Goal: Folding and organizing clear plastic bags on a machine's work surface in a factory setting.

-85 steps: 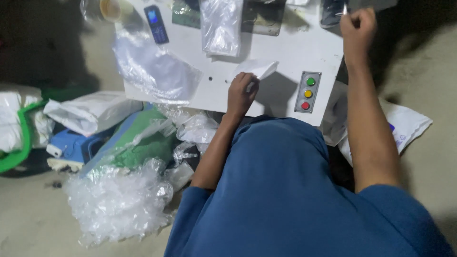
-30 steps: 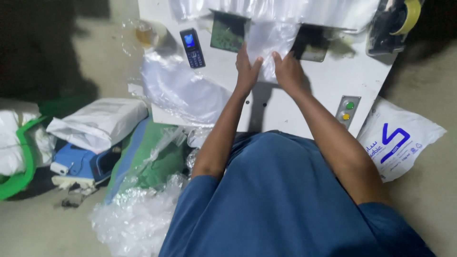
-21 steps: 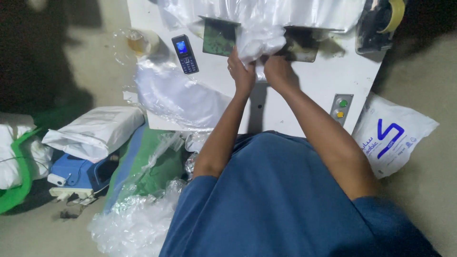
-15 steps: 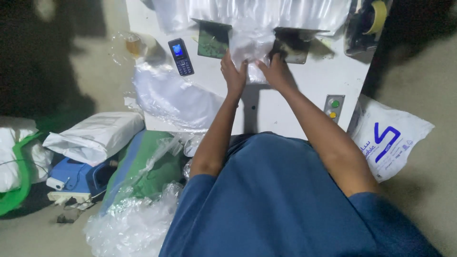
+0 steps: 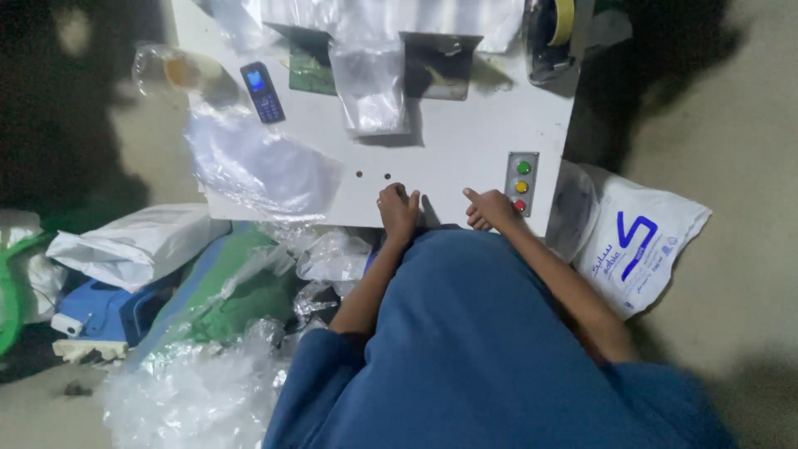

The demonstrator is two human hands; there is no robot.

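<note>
My left hand (image 5: 398, 209) rests on the near edge of a white machine top (image 5: 449, 150), fingers loosely spread, holding nothing. My right hand (image 5: 492, 208) lies beside it with fingers curled and the thumb out, just left of a panel of three coloured buttons (image 5: 521, 182). A clear plastic bag (image 5: 369, 87) sits by itself further up the machine top, under a dark slot. My blue garment fills the lower middle of the view.
A dark mobile phone (image 5: 262, 91) and a loose clear plastic sheet (image 5: 258, 162) lie on the machine's left side. A tape roll (image 5: 559, 21) sits top right. White sacks (image 5: 137, 241), a printed white bag (image 5: 636, 237) and crumpled plastic (image 5: 191, 391) cover the floor.
Both hands let go of the clear bag at the slot and drew back to the near edge of the machine top. The bag stays at the slot.
</note>
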